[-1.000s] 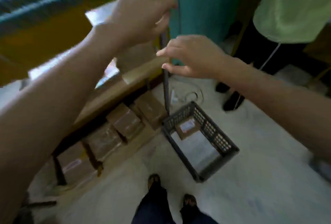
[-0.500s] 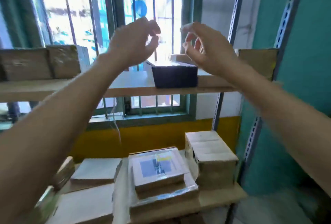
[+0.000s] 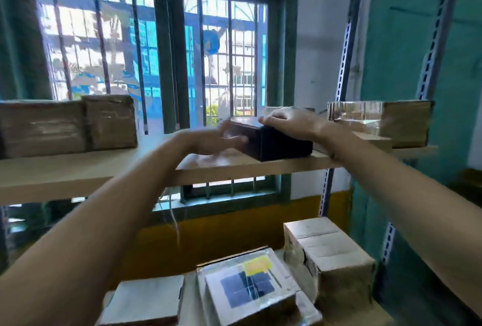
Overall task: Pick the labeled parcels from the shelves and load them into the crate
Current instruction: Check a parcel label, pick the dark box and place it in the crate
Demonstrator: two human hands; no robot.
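Matte black box (image 3: 284,140), rectangular, sits on the upper wooden shelf (image 3: 78,177), centre-right; right hand (image 3: 289,120) lies flat on its lid, fingers extended; left hand (image 3: 216,140), blurred, presses straight fingers against its left face; tape-wrapped cardboard parcels (image 3: 65,127) stand far left

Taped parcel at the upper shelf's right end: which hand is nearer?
Right. Right hand rests on the black box beside the taped parcel; left hand at that box's left face.

left hand (image 3: 216,140), right hand (image 3: 289,122) reached black parcel (image 3: 283,144)
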